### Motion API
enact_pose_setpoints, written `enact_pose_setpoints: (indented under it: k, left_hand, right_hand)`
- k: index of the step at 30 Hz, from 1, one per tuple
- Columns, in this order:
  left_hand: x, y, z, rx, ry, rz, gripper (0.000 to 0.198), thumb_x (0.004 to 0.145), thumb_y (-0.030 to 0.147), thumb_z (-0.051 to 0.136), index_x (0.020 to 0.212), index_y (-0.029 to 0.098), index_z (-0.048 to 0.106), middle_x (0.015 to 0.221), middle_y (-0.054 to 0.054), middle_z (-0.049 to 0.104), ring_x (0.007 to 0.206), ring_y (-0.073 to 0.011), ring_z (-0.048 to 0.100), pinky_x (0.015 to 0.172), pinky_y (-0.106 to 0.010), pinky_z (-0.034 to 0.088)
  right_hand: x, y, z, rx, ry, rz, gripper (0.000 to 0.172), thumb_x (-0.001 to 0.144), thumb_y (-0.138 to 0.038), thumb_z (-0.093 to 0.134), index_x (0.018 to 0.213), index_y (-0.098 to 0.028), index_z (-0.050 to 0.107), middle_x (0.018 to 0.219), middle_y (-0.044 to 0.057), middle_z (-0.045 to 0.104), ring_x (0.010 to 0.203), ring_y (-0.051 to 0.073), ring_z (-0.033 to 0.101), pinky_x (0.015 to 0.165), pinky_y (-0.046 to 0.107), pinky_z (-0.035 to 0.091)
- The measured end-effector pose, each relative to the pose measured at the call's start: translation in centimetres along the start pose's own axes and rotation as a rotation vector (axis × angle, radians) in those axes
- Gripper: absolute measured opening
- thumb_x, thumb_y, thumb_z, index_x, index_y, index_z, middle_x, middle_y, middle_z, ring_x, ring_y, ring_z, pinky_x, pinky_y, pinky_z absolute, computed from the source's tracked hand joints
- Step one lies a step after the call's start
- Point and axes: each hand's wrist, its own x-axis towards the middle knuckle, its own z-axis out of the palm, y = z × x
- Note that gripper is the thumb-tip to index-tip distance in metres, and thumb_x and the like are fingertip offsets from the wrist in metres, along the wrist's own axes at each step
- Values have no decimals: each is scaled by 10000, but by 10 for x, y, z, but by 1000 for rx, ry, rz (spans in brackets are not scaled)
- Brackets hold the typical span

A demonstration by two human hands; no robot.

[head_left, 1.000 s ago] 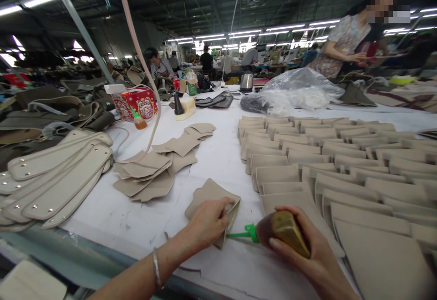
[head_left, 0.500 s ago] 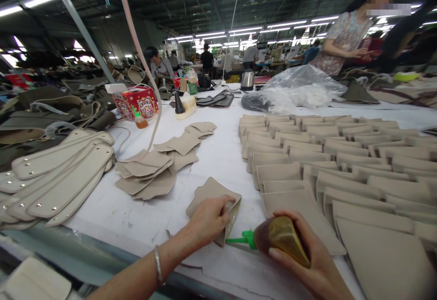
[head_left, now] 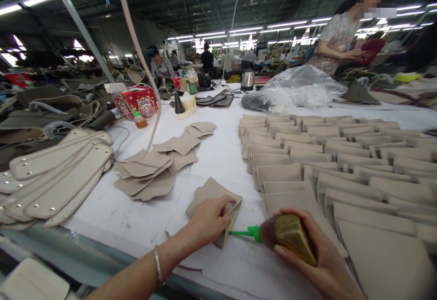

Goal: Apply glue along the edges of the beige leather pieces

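Observation:
A beige leather piece point(head_left: 201, 196) lies on the white tabletop, its right edge raised as a flap. My left hand point(head_left: 212, 218) presses on it, fingers curled over and gripping that edge. In my right hand point(head_left: 307, 245) is a glue bottle point(head_left: 285, 236) with amber contents, tipped sideways. Its thin green nozzle points left and its tip touches or nearly touches the flap's lower right edge. Rows of folded beige pieces point(head_left: 278, 172) stand to the right. A loose pile of flat beige pieces point(head_left: 153, 186) lies to the left.
White straps with studs point(head_left: 68, 172) are stacked at the left. Farther back are a red box point(head_left: 139, 102), a small glue bottle point(head_left: 139, 120), a plastic bag point(head_left: 300, 90) and a kettle point(head_left: 247, 80). A hose hangs over the table. A person point(head_left: 337, 40) stands at the back right.
My right hand and the bottle have shifted slightly right, and the nozzle tip has moved a little up along the flap's edge. The person at the back right has moved left.

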Motion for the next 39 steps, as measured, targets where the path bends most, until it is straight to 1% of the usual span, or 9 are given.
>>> enact_pose_setpoints:
  k: [5, 10, 14, 16, 23, 29, 32, 36, 39]
  left_hand:
    - [1, 0, -1, -5, -1, -5, 475, 760, 105, 454, 1163, 272, 642, 685, 52, 600, 650, -144, 541, 598, -229, 342]
    - [1, -1, -1, -18, -8, -1, 482, 746, 105, 459, 1161, 266, 644, 685, 52, 601, 646, -142, 539, 594, -230, 338]
    - [0, 1, -1, -23, -5, -8, 477, 748, 102, 446, 1153, 254, 647, 672, 50, 590, 628, -139, 523, 579, -230, 319]
    - [0, 2, -1, -35, -9, -12, 469, 746, 105, 442, 1140, 248, 650, 665, 50, 582, 626, -139, 519, 576, -229, 312]
    - [2, 4, -4, -52, -26, -18, 495, 720, 101, 447, 1151, 245, 643, 668, 53, 575, 626, -135, 508, 577, -225, 305]
    - [0, 5, -4, -43, -28, -26, 491, 727, 103, 450, 1152, 251, 647, 627, 57, 553, 607, -136, 494, 564, -227, 299]
    - [0, 4, -3, -33, -12, -22, 469, 750, 110, 448, 1150, 252, 648, 650, 53, 574, 620, -139, 507, 573, -232, 310]
    - [-1, 3, -2, -51, -4, -33, 489, 744, 105, 445, 1169, 247, 640, 675, 48, 590, 644, -143, 526, 590, -231, 335]
    - [-1, 3, -1, -49, 2, -34, 498, 738, 104, 443, 1172, 249, 640, 672, 48, 587, 646, -146, 531, 598, -233, 343]
  right_hand:
    - [4, 2, -6, -56, 68, -19, 453, 839, -466, 669, 1203, -280, 472, 1133, 23, 586, 968, 232, 611, 834, 300, 479]
    - [3, -6, -5, 2, 10, 17, 449, 837, -453, 672, 1194, -274, 469, 1119, 26, 597, 977, 237, 612, 834, 304, 476]
    - [11, -4, -2, -36, 147, -10, 435, 831, -455, 662, 1183, -262, 494, 1132, 32, 576, 986, 246, 580, 863, 330, 435]
    - [12, -3, 0, -53, 172, -21, 450, 813, -459, 676, 1174, -255, 502, 1113, 37, 584, 966, 253, 583, 845, 336, 439]
    - [2, -12, 5, 43, 79, 87, 467, 799, -472, 654, 1177, -257, 485, 1011, 7, 625, 879, 237, 615, 755, 303, 456]
    - [24, -2, -5, -60, 220, 31, 488, 786, -508, 684, 1160, -248, 509, 1072, 41, 596, 912, 258, 593, 809, 347, 451]
    - [16, -7, 0, -31, 190, 73, 496, 781, -510, 683, 1162, -250, 502, 1039, 39, 604, 903, 259, 591, 793, 345, 452]
    - [-7, -21, 14, 123, 126, 178, 471, 760, -501, 669, 1128, -252, 513, 961, 10, 635, 839, 240, 610, 742, 308, 455]
    - [-14, -26, 19, 178, 134, 237, 484, 728, -516, 684, 1107, -260, 527, 892, -16, 646, 788, 227, 614, 703, 285, 460]
